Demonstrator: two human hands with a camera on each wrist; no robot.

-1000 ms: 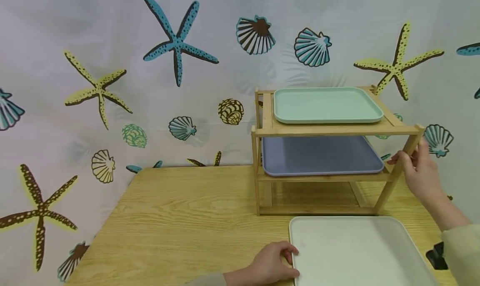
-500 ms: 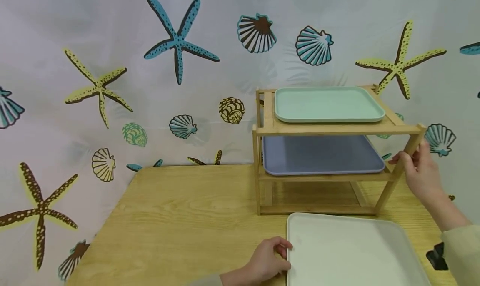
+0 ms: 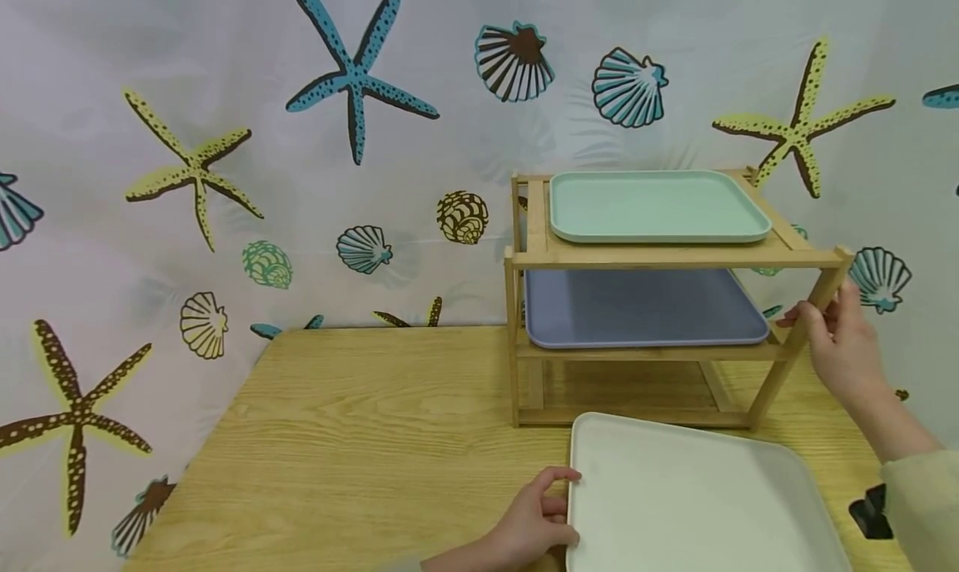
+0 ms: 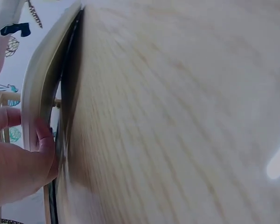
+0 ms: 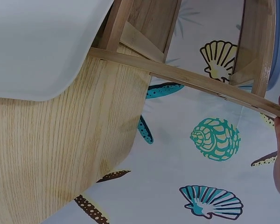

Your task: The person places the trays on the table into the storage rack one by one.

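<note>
My left hand [image 3: 528,522] pinches the left edge of a white tray [image 3: 697,497] in front of a wooden tiered rack [image 3: 674,261]. In the left wrist view the left hand [image 4: 18,161] has thumb and fingers about the rim of the tray [image 4: 35,88], which is tilted, with a gap between it and the tabletop. My right hand [image 3: 847,351] holds the rack's right front post, its fingers curled behind the wood. A mint-green tray [image 3: 659,208] lies on the top shelf and a blue tray [image 3: 644,310] on the middle one.
The lowest shelf [image 3: 629,386] lies just behind the white tray's far edge. The wood-grain table [image 3: 360,422] extends to the left. A curtain [image 3: 247,39] printed with starfish and shells hangs behind. A black object [image 3: 872,512] shows beside the right sleeve.
The left hand has shifted the white tray slightly left and forward toward the rack. Its far left corner has risen and the tray has turned askew. The right hand stays on the post.
</note>
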